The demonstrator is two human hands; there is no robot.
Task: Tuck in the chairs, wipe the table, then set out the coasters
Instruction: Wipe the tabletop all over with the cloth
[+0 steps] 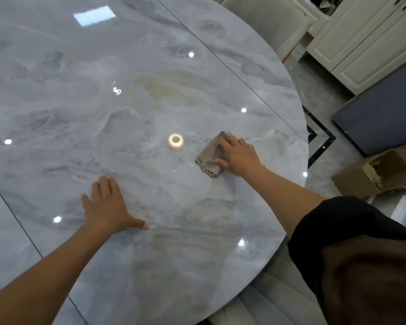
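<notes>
1. The cloth (209, 159) is a small grey-brown rag with a wavy, scalloped edge. It lies mostly flat on the table (80, 95), with its far corner rumpled up a little.
2. The right hand (240, 158) lies palm down on the cloth's right half. Its fingers (225, 143) reach over the far part and the thumb is spread onto the near part. The hand presses the cloth to the table rather than pinching it. A black sleeve (352, 231) covers the upper arm.
3. The left hand (106, 207) is released and holds nothing. It rests flat on the bare table, fingers straight and close together, thumb stretched out to the right.
4. The cloth is under the right hand and juts out to that hand's left. It is well apart from the left hand, up and to the right of it, and near the table's rounded right edge.
5. The table is glossy grey marble with thin dark seams, and it mirrors several ceiling lights. A pale yellowish stain (169, 87) shows farther out, beyond the cloth.
6. One pale chair (265, 22) stands at the far edge and another chair (256, 301) sits under the near edge, by the person.
7. To the right, on the floor, are a torn box (370, 177), a dark panel (382, 118) and cream cabinets (361, 43).
</notes>
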